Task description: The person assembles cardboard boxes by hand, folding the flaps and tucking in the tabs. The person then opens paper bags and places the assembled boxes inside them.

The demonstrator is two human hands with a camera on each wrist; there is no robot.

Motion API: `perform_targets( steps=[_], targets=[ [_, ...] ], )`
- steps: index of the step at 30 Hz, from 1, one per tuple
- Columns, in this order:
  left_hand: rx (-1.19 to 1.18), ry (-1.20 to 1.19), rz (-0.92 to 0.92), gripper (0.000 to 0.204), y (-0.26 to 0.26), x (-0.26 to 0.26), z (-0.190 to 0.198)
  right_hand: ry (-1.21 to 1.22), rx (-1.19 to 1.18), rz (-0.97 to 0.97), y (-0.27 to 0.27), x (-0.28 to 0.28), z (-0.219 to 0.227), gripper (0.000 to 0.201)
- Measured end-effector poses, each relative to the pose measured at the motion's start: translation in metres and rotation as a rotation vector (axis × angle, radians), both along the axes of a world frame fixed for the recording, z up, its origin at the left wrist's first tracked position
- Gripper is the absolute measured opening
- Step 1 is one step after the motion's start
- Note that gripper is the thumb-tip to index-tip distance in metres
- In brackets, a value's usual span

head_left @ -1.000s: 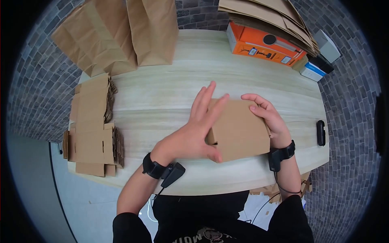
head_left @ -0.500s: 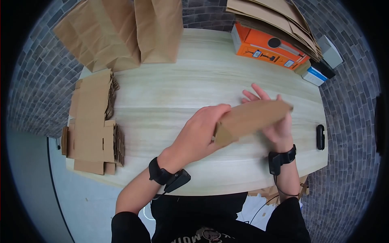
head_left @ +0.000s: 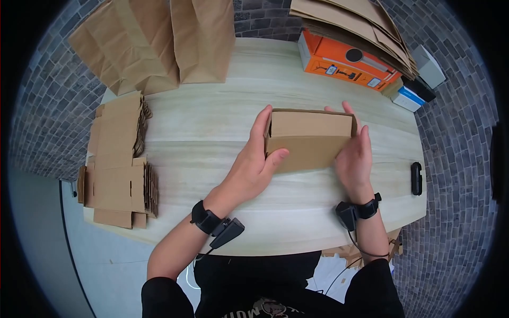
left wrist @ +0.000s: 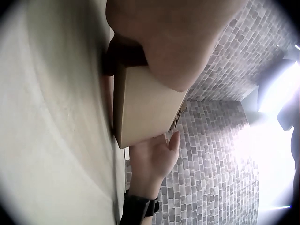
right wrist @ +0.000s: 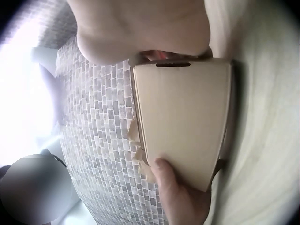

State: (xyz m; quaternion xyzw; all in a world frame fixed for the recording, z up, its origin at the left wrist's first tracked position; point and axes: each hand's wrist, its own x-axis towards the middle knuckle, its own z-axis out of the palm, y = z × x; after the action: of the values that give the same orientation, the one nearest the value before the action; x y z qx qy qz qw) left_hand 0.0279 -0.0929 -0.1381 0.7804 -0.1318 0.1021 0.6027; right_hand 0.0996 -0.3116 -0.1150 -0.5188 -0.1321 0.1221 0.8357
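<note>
In the head view a small brown cardboard box [head_left: 310,151] is held on edge above the table, one long side toward the person. The left hand [head_left: 249,164] grips its left end, thumb on the near face and fingers round the far side. At the right end the right hand [head_left: 354,159] rests against the box with its fingers straight. The left wrist view shows the box [left wrist: 147,108] with the right hand [left wrist: 152,157] at its far end. A dark slot marks the box [right wrist: 183,112] in the right wrist view, where the left thumb lies on it.
Flattened cardboard pieces [head_left: 119,183] are stacked at the table's left edge, below two paper bags [head_left: 204,42]. An orange box [head_left: 347,61] with cardboard sheets [head_left: 360,24] on top stands at the back right. A black object [head_left: 417,178] lies near the right edge.
The box has been turned from lying flat to standing on edge, its side now facing the person. The left hand has closed round its left end; the right hand's fingers have straightened.
</note>
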Motion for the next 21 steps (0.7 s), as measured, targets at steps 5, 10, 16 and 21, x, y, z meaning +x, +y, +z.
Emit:
perform_targets(
  steps=[5,10,16,21],
  targets=[
    [0.077,0.017,0.023,0.080,-0.0009,-0.0014,0.0012,-0.142,-0.171,-0.090,0.0004,-0.0055,0.0032,0.053],
    [0.045,0.027,-0.021,0.084,-0.0008,-0.0042,0.0034,-0.134,-0.158,-0.067,-0.0036,-0.0066,0.0015,0.049],
    [0.117,-0.023,-0.009,0.083,-0.0011,-0.0022,-0.0027,-0.233,-0.205,-0.110,-0.0006,-0.0094,-0.0032,0.051],
    [0.057,0.029,-0.029,0.078,-0.0010,-0.0036,-0.0013,-0.283,-0.281,-0.123,0.0010,-0.0104,-0.0032,0.054]
  ],
)
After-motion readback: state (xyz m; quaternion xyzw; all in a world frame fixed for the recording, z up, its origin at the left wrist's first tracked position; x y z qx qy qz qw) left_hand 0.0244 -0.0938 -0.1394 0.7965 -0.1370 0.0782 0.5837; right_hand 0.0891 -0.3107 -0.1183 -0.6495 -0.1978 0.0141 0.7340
